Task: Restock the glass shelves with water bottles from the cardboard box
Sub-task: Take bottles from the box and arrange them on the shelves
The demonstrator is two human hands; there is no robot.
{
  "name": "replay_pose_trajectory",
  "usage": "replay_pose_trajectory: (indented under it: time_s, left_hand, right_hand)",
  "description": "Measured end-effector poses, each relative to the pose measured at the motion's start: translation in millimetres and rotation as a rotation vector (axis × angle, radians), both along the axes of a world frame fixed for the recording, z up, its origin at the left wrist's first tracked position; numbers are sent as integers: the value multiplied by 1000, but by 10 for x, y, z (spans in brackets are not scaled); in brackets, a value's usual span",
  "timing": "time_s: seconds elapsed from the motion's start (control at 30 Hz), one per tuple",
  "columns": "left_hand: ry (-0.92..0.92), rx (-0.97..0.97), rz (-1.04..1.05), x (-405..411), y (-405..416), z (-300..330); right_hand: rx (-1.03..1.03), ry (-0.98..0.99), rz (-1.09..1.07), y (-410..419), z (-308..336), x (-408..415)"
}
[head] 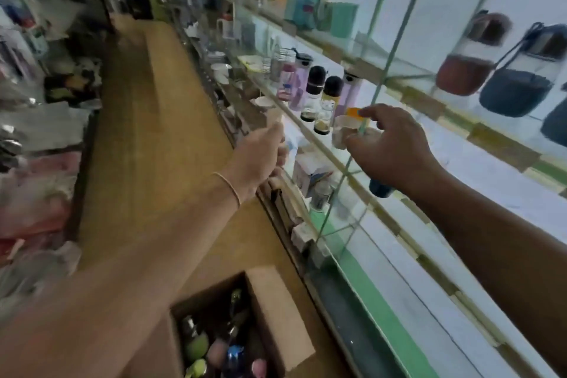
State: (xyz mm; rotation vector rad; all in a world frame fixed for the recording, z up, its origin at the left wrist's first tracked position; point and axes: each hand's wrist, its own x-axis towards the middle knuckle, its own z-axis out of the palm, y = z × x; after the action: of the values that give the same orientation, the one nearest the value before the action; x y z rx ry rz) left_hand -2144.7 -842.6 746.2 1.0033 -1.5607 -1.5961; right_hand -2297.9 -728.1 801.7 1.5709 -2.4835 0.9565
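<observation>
Clear orange-capped bottle [345,129] upright at glass shelf [399,163] edge.

Dim, bluish cast; heavy motion blur at left; wide-angle tilt; shelves brighter.

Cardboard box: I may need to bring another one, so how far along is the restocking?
Done: a row of bottles stands on the glass shelf. In hand: the right hand holds an orange-capped bottle at that row; the left hand grips the shelf edge. Left: the cardboard box holds several bottles.
</observation>
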Motion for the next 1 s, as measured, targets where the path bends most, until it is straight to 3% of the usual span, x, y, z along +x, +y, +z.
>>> replay_pose_trajectory:
  time_s: [0.3, 0.57, 0.77, 1.0]
  left_hand:
    - [-181, 208, 325, 1155, -394, -1269]
    - [-322, 521, 626, 1783, 15, -2872]
    - [-290, 755, 748, 1908, 444, -4094]
    - [-217, 958, 803, 1747, 860, -5580]
  right_hand:
    - [271, -76, 288, -1038, -1170, 756]
    - [717, -206, 475, -1454, -3053, 1194]
    - [961, -295, 540, -1267, -4516, 1438]
    - [1146, -267, 686, -1058, -6205, 1734]
